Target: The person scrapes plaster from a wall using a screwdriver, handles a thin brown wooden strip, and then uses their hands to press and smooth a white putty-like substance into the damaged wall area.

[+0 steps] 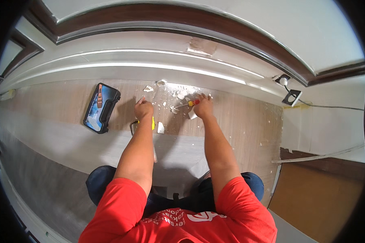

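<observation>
Tape measure point(153, 123), yellow, centre of frame, part-hidden by left forearm point(134, 143). Left hand point(144, 109): loosely curled; contents cannot be told. Right hand point(204, 107): closed on red-and-yellow screwdriver point(194, 103), held by its handle, apparently so the shaft is aimed among white fragments point(181, 96), upper centre.

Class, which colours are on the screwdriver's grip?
The screwdriver's grip is red and yellow, seen best in the head view.

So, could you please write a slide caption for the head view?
Right hand holds a screwdriver among white chips on the floor; black case at left.
</observation>
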A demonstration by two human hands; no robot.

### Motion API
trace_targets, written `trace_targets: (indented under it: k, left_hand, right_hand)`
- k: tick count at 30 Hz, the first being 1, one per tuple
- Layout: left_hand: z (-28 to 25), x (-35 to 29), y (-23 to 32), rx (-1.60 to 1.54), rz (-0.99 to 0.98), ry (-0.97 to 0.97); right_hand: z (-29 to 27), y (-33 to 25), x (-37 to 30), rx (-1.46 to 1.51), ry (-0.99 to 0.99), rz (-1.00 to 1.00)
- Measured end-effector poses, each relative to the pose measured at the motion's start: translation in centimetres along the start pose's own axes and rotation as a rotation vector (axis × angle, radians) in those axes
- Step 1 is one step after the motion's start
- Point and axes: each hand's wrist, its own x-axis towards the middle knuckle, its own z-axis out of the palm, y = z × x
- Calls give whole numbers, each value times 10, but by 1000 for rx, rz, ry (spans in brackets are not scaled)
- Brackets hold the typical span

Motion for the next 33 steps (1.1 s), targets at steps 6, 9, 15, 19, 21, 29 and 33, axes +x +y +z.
trace_targets:
  k: [6, 9, 15, 19, 21, 29, 33]
  left_hand:
    - [-36, 41, -33, 170, 62, 33]
    - [-35, 41, -38, 320, 196, 13]
    - [-22, 20, -25, 462, 337, 29]
    - [-3, -8, 16, 284, 484, 102]
    - [18, 8, 27, -68, 571, 71]
    - [16, -103, 182, -1002, 43, -732]
    - [11, -145, 229, -1195, 82, -781]
  right_hand:
    - [15, 1, -5, -136, -113, 65]
    - [6, 7, -1, -254, -274, 17]
    - [-96, -24, 30, -425, -630, -309]
    - [-193, -67, 28, -293, -607, -261]
    - [-218, -90, 30, -168, -488, -191]
    - [-275, -81, 11, 51, -19, -407]
    - [-293, -83, 9, 194, 172, -400]
